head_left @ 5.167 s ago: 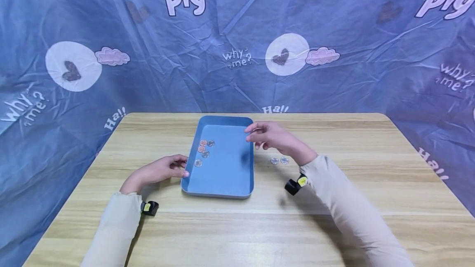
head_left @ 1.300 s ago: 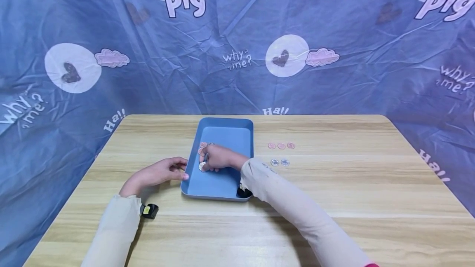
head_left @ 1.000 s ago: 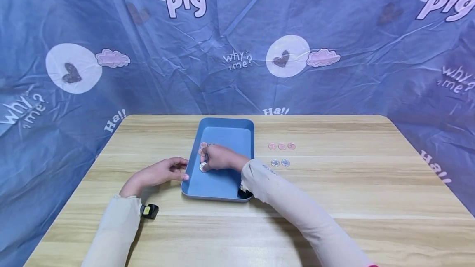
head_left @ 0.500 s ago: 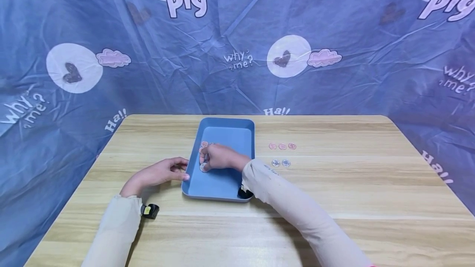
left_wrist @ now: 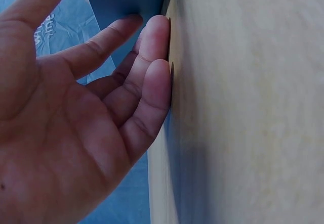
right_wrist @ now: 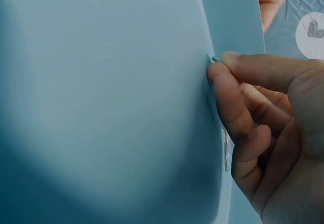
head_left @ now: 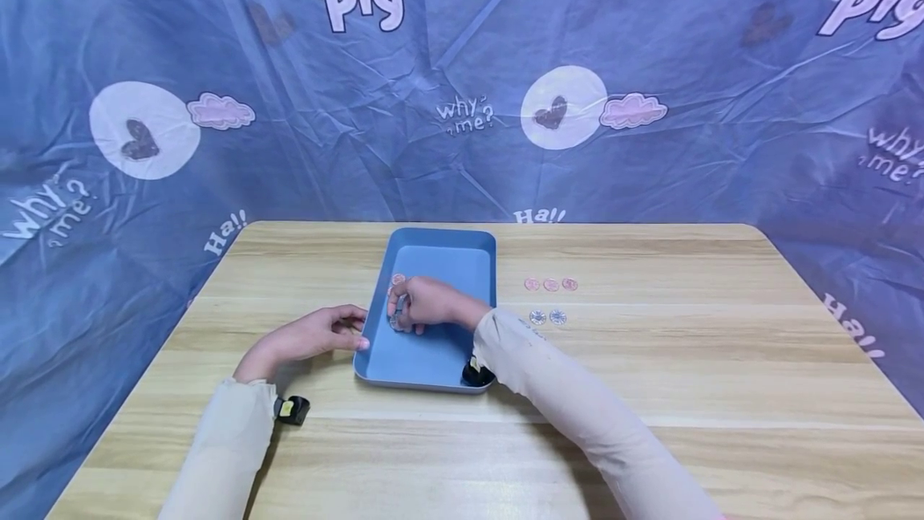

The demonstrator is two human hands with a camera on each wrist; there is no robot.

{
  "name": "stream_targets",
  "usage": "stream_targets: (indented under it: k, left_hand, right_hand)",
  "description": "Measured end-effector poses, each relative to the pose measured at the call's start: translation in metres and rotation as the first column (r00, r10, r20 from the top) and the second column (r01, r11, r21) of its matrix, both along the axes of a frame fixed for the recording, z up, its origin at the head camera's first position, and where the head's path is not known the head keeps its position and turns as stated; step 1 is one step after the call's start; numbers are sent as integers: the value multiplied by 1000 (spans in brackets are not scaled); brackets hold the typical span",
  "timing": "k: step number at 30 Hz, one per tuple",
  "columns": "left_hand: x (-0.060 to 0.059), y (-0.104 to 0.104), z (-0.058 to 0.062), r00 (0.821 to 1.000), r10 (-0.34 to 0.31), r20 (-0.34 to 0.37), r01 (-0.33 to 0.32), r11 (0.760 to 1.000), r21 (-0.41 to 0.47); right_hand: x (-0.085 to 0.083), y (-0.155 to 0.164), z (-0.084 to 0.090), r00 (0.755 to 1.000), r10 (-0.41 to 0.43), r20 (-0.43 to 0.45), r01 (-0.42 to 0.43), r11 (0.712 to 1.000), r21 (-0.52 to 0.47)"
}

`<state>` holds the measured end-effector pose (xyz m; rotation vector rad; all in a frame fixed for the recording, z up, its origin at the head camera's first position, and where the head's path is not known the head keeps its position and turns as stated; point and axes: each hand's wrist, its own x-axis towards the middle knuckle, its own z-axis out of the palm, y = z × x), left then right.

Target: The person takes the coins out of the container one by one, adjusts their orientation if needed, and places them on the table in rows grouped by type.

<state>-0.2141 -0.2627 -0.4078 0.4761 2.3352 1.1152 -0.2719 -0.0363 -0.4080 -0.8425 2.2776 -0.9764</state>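
On the tabletop [head_left: 650,392], the blue tray [head_left: 462,251] is steadied by the left hand [head_left: 310,335], fingers relaxed against its side. Inside it, the right hand [head_left: 426,305] pinches a silver coin [head_left: 398,313]; so thin an edge grip may slip and drop it.

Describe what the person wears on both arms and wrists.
Both arms are covered by long, plain beige sleeves reaching the wrists. Strapped under each wrist is a small black device: the left one carries a yellow label, and the right one shows a yellowish mark too.
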Motion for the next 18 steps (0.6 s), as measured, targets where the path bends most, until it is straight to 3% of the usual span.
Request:
stream_targets:
  k: [8,14,18]
  left_hand:
    - [1,0,1,1000,-2,7,2,1000,-11]
    - [2,0,2,1000,-7,6,7,1000,-7]
    - [0,0,2,1000,3,6,-3,1000,-17]
  right_hand:
    - [-4,4,3,997,-35,74,39,998,-46]
    - [-5,9,17,986,-52,161,74,988,-134]
    - [-5,14,26,984,-28,175,62,979,-196]
